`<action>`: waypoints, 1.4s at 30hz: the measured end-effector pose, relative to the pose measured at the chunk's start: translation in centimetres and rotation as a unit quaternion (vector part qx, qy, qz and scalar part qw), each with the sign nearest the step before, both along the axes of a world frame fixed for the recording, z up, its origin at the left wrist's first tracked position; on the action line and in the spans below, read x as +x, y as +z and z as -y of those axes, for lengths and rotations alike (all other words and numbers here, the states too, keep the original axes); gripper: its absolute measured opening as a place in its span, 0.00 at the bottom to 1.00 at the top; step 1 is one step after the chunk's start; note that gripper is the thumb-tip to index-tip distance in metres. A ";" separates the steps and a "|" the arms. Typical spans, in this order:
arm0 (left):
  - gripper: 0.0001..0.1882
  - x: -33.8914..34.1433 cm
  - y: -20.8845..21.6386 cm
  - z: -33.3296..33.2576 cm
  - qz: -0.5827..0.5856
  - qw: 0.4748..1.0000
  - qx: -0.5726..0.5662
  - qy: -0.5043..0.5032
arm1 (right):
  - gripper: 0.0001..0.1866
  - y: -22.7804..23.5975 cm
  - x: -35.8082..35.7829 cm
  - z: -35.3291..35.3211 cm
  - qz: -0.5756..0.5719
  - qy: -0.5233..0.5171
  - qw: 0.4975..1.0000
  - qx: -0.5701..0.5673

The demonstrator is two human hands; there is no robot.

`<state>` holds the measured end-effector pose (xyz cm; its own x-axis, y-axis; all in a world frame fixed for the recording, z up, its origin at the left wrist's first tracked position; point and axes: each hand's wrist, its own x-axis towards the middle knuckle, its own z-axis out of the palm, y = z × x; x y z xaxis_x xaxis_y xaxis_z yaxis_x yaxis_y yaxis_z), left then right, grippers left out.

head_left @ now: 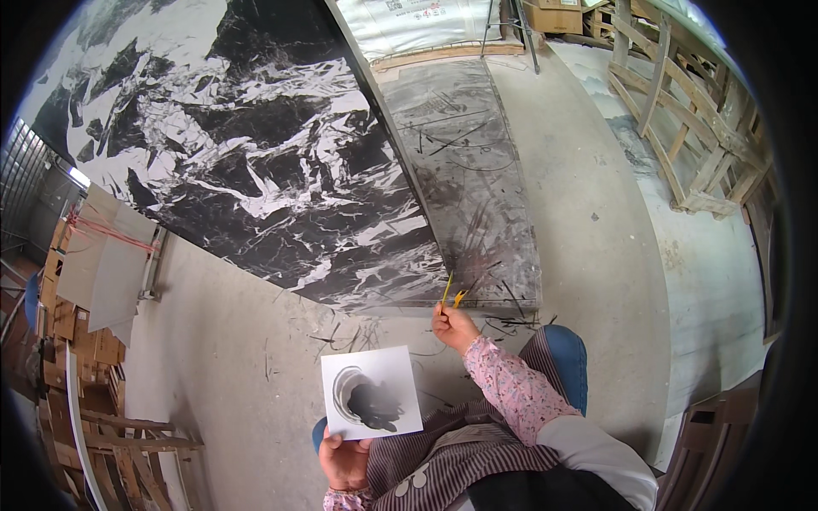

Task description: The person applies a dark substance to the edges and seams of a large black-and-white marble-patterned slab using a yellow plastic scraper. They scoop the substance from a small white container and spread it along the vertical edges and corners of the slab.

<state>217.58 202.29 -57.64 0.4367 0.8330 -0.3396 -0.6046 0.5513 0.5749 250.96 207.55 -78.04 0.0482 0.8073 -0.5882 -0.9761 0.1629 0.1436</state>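
My left hand [344,462] grips the lower edge of a white square board [399,366], its thumb on top. A pool of dark grey paste [375,405] is smeared on that board beside a pale ring mark. Farther forward, my right hand [456,328] is closed around a thin yellow stick-like tool [446,288]. The tool points up at the lower corner of a large black-and-white marbled slab [281,162]. Just right of the tool shows a small orange-yellow piece [460,298]; whether it is held or lies there I cannot tell.
Beneath the slab's right edge lies a dark, scuffed grey panel [477,196]. Black strips [341,337] are scattered on the floor nearby. Wooden frames [682,128] stand at the far right. Cardboard and timber [94,341] are stacked at the left, and a white wrapped bundle [409,25] sits at the back.
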 end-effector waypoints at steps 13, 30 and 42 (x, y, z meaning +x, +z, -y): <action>0.29 1.3 0.3 -0.2 0.005 1.000 0.004 -0.002 | 0.07 3.9 -0.2 2.3 0.028 0.024 0.998 0.051; 0.27 4.3 -1.6 -1.8 0.098 0.992 -0.083 0.015 | 0.13 23.0 -3.2 13.6 0.612 0.416 0.644 0.194; 0.29 2.8 -2.4 -2.3 0.143 0.986 -0.088 0.015 | 0.13 15.0 5.1 5.8 0.646 0.058 0.760 -0.048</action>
